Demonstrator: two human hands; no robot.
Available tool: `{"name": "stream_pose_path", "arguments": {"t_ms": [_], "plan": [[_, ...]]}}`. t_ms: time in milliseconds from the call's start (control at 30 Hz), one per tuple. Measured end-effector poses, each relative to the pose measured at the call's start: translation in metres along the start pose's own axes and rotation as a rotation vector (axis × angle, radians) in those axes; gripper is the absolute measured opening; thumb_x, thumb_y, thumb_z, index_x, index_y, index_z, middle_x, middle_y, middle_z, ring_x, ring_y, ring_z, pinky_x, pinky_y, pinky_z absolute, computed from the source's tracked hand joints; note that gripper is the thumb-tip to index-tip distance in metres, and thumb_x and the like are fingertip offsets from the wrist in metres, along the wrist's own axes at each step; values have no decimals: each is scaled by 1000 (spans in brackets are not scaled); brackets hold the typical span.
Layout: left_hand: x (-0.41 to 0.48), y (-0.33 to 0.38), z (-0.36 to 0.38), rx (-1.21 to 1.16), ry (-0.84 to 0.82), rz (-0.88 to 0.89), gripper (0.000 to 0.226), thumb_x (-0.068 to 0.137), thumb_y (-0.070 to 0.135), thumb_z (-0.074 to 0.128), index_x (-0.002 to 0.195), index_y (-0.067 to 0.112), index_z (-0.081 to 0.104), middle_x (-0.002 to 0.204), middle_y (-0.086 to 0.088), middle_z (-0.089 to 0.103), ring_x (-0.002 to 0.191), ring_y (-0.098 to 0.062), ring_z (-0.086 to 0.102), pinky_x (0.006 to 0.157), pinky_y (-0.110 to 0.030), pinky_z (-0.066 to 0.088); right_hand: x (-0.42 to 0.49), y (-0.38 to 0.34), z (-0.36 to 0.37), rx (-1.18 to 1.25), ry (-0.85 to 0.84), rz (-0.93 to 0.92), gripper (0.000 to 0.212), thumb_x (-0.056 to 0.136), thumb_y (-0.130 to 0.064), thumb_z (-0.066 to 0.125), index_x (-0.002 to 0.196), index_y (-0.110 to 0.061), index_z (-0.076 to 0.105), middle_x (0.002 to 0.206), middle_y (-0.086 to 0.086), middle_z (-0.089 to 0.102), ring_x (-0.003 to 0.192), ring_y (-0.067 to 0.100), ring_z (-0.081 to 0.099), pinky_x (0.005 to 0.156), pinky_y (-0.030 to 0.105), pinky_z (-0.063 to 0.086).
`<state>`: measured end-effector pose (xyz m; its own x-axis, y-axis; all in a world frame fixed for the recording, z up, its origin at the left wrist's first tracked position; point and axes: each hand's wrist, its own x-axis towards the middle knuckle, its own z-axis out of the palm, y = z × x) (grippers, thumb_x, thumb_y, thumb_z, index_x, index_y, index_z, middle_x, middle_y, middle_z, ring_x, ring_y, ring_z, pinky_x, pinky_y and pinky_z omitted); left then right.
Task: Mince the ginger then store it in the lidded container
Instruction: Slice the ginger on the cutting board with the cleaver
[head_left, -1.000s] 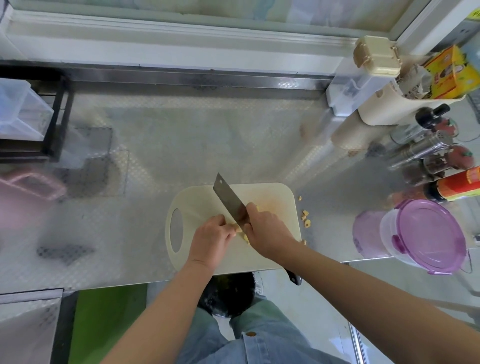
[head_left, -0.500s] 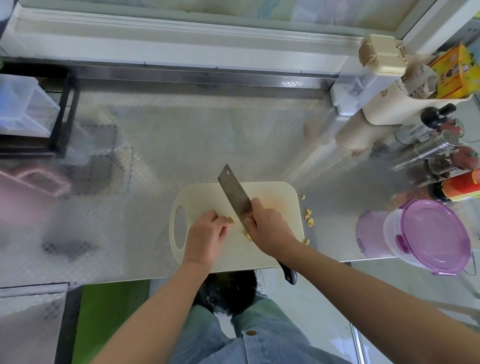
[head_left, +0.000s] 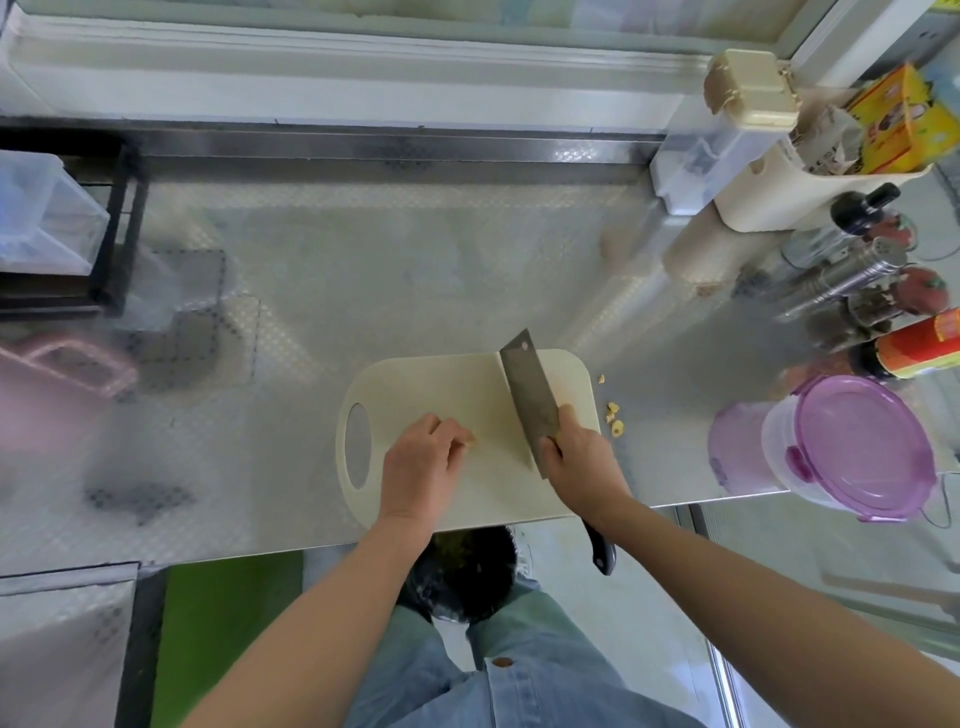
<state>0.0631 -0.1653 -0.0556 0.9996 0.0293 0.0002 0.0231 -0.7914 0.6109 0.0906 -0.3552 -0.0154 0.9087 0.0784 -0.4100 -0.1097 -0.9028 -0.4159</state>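
Since the earlier frames, the cleaver (head_left: 530, 400) is swinging away to the right of the cut, and a gap is opening between the two hands near the centre of the frame.

The right hand (head_left: 582, 457) is gripping the cleaver where blade meets handle, fingers wrapped tight. The blade face is tilting toward the camera. Whether its edge is touching the cutting board (head_left: 441, 384) cannot be determined.

The left hand (head_left: 423, 457) is resting on the board with its fingers curled, pinning a small ginger piece (head_left: 470, 440) under the fingertips. Several ginger bits (head_left: 615, 421) are lying off the board, on the steel counter (head_left: 311, 286) just beside its right edge. The lidded container (head_left: 862, 447) is standing at the right of the frame, well apart from the board, with its purple lid on.

Judgement: mincing is in progress and storage is not yet started.

Hazards from this position:
- The remaining piece is small, so the pinning fingertips are lying close to the cutting line. A returning blade could nick them.
- More bits could be flying off the right edge under forceful chopping, which would reduce what gets stored.
- The board is sitting near the counter's front edge, so heavy strokes could shift it outward.
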Motion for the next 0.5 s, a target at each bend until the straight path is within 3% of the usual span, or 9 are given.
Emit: {"name": "stream_pose_path", "arguments": {"t_ms": [167, 367, 500], "plan": [[3, 14, 8, -36, -31, -8, 15, 76, 9, 75, 81, 22, 68, 77, 6, 62, 67, -16, 58, 56, -30, 49, -2, -11, -4, 46, 28, -68, 9, 96, -14, 43, 94, -11, 35, 68, 10, 53, 60, 31, 48, 51, 38, 36], [-3, 10, 12, -26, -46, -5, 18, 71, 10, 80, 84, 15, 68, 80, -2, 61, 70, -22, 59, 61, -34, 51, -4, -25, -1, -152, -48, -200, 39, 98, -24, 41, 133, -9, 33, 78, 7, 54, 66, 27, 43, 53, 32, 28], [-7, 12, 9, 63, -59, 31, 24, 67, 12, 83, 84, 16, 67, 75, -2, 60, 66, -22, 58, 54, -31, 48, -2, -35, -11, -289, -71, -250, 24, 99, -23, 39, 120, -12, 39, 87, 9, 56, 70, 29, 44, 58, 31, 29]]}}
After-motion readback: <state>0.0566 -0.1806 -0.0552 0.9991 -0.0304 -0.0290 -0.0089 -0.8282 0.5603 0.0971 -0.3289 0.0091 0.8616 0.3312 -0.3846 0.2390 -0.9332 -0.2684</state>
